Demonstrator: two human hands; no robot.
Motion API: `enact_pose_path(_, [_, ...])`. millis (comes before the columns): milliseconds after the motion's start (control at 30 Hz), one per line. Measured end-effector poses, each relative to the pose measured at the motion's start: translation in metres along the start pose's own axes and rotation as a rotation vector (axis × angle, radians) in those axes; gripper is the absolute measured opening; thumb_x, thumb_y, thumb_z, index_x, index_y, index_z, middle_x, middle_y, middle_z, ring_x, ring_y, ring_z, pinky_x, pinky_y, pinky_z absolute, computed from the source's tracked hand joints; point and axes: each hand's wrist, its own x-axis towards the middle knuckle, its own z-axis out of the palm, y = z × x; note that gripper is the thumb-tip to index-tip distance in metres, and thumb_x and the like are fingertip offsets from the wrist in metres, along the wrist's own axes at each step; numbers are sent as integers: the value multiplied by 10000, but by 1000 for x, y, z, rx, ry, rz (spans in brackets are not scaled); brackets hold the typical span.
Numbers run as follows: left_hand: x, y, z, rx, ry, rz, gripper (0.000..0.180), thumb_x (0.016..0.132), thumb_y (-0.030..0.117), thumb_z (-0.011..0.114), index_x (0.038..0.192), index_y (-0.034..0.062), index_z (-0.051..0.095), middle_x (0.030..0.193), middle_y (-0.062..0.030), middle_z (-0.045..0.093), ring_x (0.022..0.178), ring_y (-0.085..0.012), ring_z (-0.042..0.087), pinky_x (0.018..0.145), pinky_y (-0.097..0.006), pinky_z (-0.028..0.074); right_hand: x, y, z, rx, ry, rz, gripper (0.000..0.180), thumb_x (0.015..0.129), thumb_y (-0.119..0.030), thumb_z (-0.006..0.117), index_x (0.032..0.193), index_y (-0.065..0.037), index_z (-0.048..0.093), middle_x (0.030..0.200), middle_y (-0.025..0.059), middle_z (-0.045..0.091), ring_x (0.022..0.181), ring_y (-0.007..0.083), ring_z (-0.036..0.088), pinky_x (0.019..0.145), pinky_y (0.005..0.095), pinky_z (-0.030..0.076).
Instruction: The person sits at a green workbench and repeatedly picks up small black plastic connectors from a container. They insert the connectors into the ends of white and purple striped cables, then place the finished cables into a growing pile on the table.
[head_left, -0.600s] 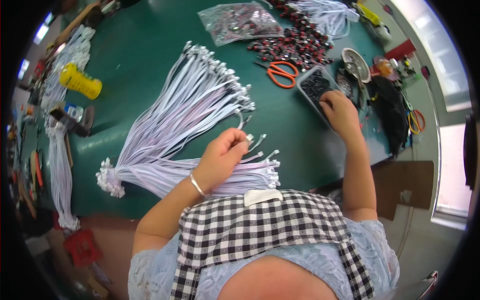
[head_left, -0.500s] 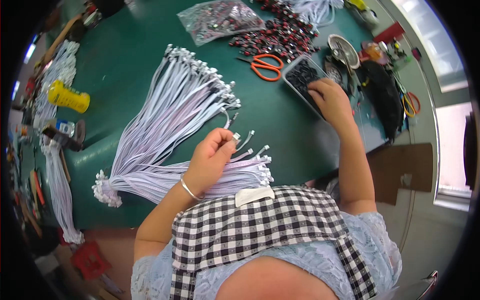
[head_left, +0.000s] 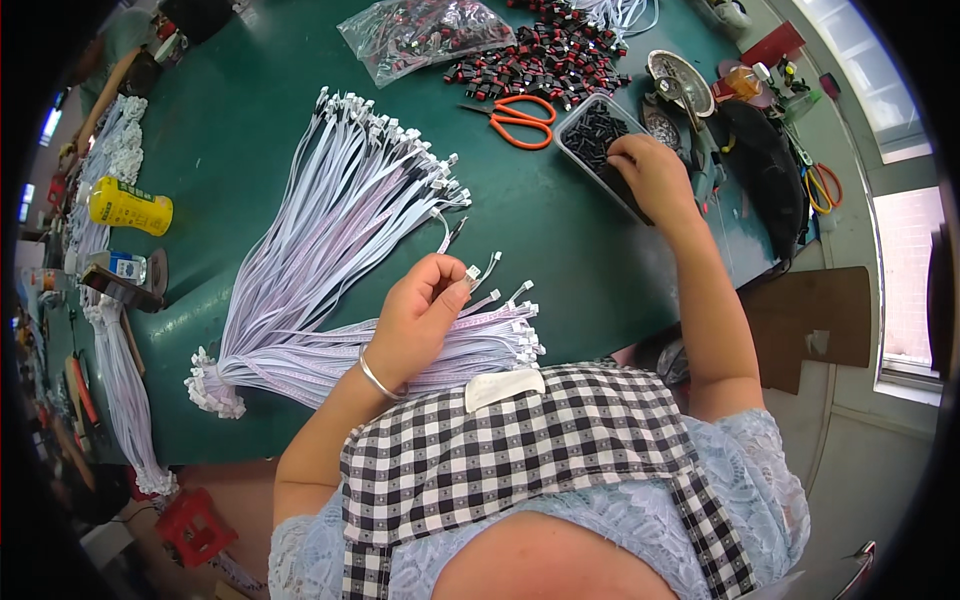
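Here; left hand (head_left: 420, 310) pinches white connector (head_left: 472, 272); right hand (head_left: 655, 182) at plastic tub (head_left: 586, 170), grip unclear; yellow bottle (head_left: 130, 206) bears dark print

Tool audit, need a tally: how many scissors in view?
2: an orange pair, left of the tub; a yellow-orange pair at far right. More may be hidden; the red-handled tool, far left, is too unclear to tell.

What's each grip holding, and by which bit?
The left grip pinches a white cable near its plug end. The right grip is at the small black pieces; whether it holds one can't be told.
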Motion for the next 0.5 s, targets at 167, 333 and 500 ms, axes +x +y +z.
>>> enact_pose_path(167, [0,0,-1,4,-12,4,96,941,134,523,979,46,521,781,37,486,679,-27,397,613,-169,343,2,-1,-9,130,83,55,116,800,-107,606,897,-46,625,812,140,613,751,306,598,690,384,472])
enact_pose_path(333, [1,0,0,-30,-6,2,102,934,132,539,988,47,523,837,33,502,715,-25,411,643,-165,359,-26,-45,-29,325,-9,13,127,748,-60,586,869,-24,596,731,143,571,639,283,564,622,372,455])
enact_pose_path(500, [-1,1,-1,-7,-2,-17,113,934,137,546,995,43,528,834,34,507,715,-27,414,648,-169,366,-59,-70,0,132,-227,-369,109,726,-35,585,807,-16,515,731,134,543,776,313,581,686,410,473])
